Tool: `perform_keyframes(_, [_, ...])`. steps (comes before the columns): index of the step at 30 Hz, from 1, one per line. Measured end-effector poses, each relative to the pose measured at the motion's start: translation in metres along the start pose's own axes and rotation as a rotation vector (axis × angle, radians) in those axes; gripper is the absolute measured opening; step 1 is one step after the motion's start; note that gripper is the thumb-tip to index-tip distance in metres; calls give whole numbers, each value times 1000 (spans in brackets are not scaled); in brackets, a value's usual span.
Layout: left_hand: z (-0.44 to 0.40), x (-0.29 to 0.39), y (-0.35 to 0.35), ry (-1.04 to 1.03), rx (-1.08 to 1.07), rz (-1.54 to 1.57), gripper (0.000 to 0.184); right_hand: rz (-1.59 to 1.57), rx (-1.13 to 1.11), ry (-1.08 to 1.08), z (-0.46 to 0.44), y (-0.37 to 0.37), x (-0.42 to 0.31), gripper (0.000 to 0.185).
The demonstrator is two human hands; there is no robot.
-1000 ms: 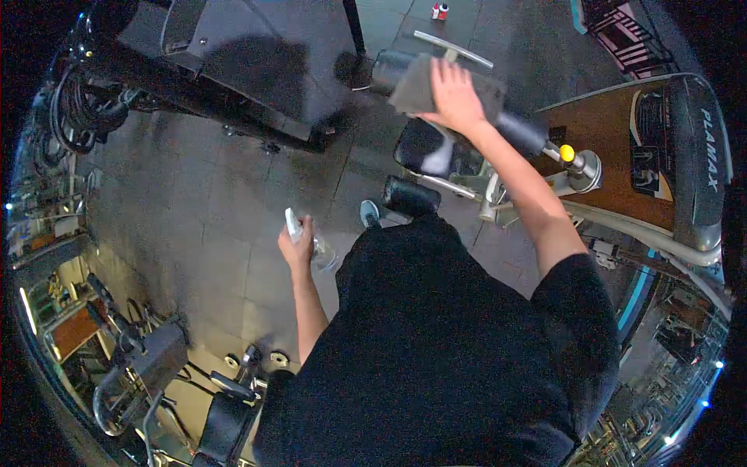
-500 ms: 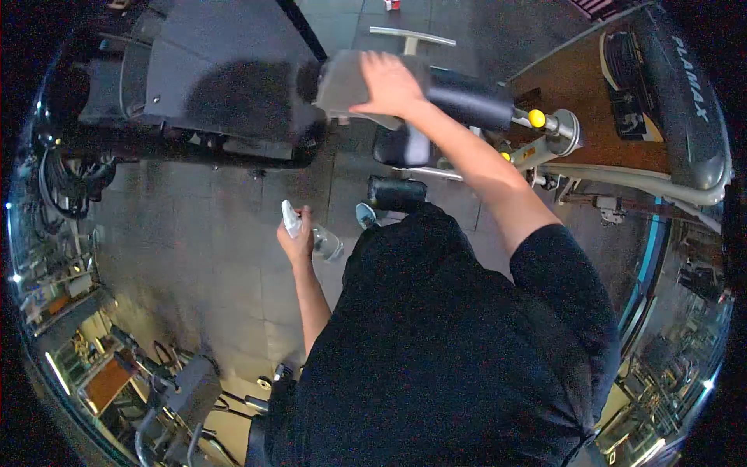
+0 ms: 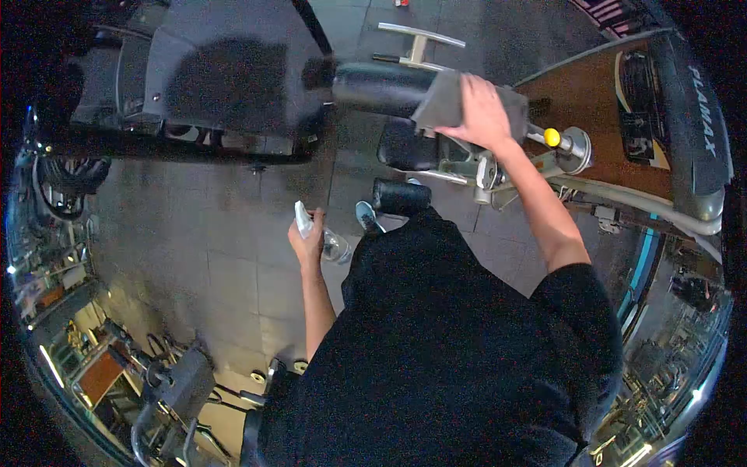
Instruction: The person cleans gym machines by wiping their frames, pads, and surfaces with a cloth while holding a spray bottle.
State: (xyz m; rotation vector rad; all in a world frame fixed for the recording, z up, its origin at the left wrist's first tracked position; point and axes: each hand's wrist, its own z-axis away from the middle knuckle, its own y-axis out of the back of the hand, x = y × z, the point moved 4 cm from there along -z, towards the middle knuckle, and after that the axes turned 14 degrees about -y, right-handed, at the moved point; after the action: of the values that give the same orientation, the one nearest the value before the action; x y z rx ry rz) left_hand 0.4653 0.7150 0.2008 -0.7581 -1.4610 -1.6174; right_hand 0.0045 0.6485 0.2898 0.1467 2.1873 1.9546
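Note:
My right hand (image 3: pixel 484 115) lies spread on a grey cloth (image 3: pixel 445 97), pressing it onto the right part of a long black padded roller (image 3: pixel 373 87) on the gym machine. The roller's left part is uncovered. Low on the left, my left hand (image 3: pixel 307 240) is wrapped round a clear spray bottle (image 3: pixel 335 247) with a white spray head, held tilted above the floor. Below the long roller are a black seat pad (image 3: pixel 406 145) and a shorter black roller (image 3: pixel 401 197), close to my legs.
A brown machine panel (image 3: pixel 597 101) with a yellow knob (image 3: pixel 552 138) stands at the right. A large dark machine (image 3: pixel 226 70) fills the upper left. More gym equipment (image 3: pixel 183 381) is at the lower left. A silver bar (image 3: pixel 420 35) juts out beyond the roller.
My right hand and the cloth first moved left along the roller, then back right, baring its left end. The bottle stays in my left hand. The camera view has shifted somewhat.

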Motion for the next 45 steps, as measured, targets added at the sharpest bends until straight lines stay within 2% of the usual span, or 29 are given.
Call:
perform_keyframes(1, [4,-7,4,67,-14,15,30,-32,-30,23,-16,-7,-26,125])
perform_keyframes(3, [15,-9,11,27,24,-27,29,-88,1,110,-48,-32,-78,126])
perform_keyframes(5, [25,-34,13,44,71,22,29,-64,-70,117,-77,-35,-130,126])
perform_keyframes(7, [34,-36,21,38,100,3,29,-36,-38,150,-98,-51,-171,122])
perform_keyframes(9, [40,-35,29,34,113,-18,29,-20,-53,207,-115,-59,-203,120])
perform_keyframes(12, [39,-17,31,69,190,-108,30,2,-22,266,-114,-60,-206,115])
perform_keyframes(14, [29,-14,22,50,148,-123,29,-99,91,288,-100,-55,-183,112])
perform_keyframes(19, [-2,-10,10,-16,47,-94,24,-203,13,105,-27,-16,-50,114])
perform_keyframes(23, [-16,-10,-2,-68,-26,-22,25,-90,105,31,37,12,60,119])
perform_keyframes(26, [-22,-8,-9,-60,-25,21,29,-23,152,7,51,15,81,121])
perform_keyframes(29, [-20,-8,-7,-48,-20,-38,30,-16,38,18,24,3,44,124])
perform_keyframes(31, [-12,-10,-1,-46,-19,-128,27,2,11,50,-2,-6,-5,124])
perform_keyframes(32, [-7,-15,3,7,-3,-144,28,-63,-71,24,-16,-9,-34,123])
perform_keyframes(35, [10,-27,11,27,80,-5,29,-64,35,104,-63,-43,-111,120])
perform_keyframes(39, [23,-32,24,-22,109,-101,28,-19,21,173,-103,-53,-183,106])
perform_keyframes(41, [26,-28,28,28,111,-125,27,20,10,233,-112,-57,-200,106])
perform_keyframes(45, [10,-30,17,-11,79,-140,26,-83,96,228,-90,-45,-169,112])
